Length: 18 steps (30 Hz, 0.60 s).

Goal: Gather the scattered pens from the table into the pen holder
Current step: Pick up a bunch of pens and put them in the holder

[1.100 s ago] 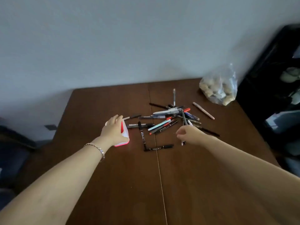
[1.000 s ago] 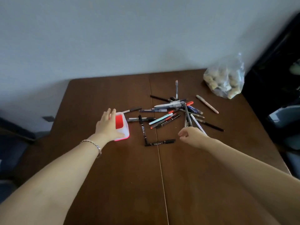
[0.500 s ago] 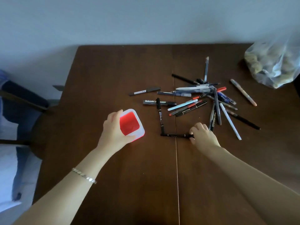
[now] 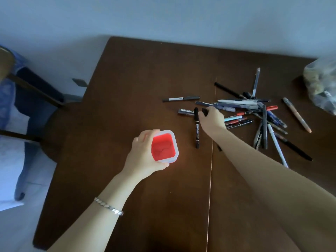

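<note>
The pen holder (image 4: 164, 149) is a red square cup with a white rim, standing on the brown table (image 4: 138, 79). My left hand (image 4: 145, 157) grips its left side. My right hand (image 4: 211, 120) is closed around a black marker (image 4: 204, 112); one end sticks out past the fingers and the other end shows under my forearm. Just left of that hand a second black marker (image 4: 197, 130) lies pointing away from me. Several more pens (image 4: 254, 113) lie in a crossed pile to the right of my right hand.
A clear plastic bag (image 4: 321, 84) of lumpy items sits at the table's far right edge. A dark chair (image 4: 31, 91) with blue cloth stands off the table's left side. A seam (image 4: 211, 179) runs down the tabletop between my arms.
The view has tilted down over the table. My right hand closed on the black marker that lay crosswise and moved up and left with it. My left hand stays on the holder.
</note>
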Each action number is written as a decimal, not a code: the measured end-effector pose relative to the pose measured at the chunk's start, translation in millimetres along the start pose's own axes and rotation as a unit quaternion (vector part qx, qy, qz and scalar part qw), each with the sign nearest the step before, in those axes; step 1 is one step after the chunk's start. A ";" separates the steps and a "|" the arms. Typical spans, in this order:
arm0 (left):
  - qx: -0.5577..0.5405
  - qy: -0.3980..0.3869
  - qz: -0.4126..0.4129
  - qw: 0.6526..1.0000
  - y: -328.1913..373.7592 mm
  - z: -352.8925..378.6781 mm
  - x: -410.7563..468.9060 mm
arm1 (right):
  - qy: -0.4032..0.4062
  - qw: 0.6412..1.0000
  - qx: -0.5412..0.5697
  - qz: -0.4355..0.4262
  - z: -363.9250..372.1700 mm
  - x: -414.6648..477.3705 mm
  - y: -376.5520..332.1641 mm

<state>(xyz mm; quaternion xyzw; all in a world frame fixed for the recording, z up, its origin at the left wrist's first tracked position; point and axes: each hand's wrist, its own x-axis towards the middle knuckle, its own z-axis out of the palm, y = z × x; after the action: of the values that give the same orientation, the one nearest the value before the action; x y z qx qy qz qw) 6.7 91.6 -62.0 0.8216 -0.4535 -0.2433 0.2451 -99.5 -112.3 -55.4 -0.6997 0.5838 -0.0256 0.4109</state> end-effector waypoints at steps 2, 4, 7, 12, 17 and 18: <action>-0.001 0.001 -0.002 1.000 1.3 -0.6 -0.8 | 0.007 0.995 -0.103 0.013 25.6 4.7 -2.8; 0.002 0.000 -0.005 1.000 2.5 -1.2 -1.0 | 0.016 0.981 -0.195 0.009 40.0 2.7 -1.6; 0.008 -0.008 -0.011 1.000 3.9 -1.2 -2.2 | 0.028 0.980 -0.197 0.009 43.9 -6.8 5.7; 0.000 -0.017 -0.014 1.000 5.3 -2.3 -1.8 | 0.042 0.989 0.133 -0.051 0.7 -51.7 1.5; -0.003 -0.026 0.010 1.000 1.0 -0.7 0.7 | 0.124 0.915 0.358 -0.135 -70.0 -106.4 -2.6; 0.001 -0.021 0.019 1.000 0.8 0.0 1.0 | 0.129 0.902 0.387 -0.142 -77.6 -113.8 -1.1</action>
<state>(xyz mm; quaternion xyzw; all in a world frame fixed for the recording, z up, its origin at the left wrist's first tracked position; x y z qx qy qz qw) 6.6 90.4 -61.7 0.8078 -0.4746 -0.2551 0.2390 -174.8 -59.2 47.0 -0.5516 0.4699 -0.3982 0.5624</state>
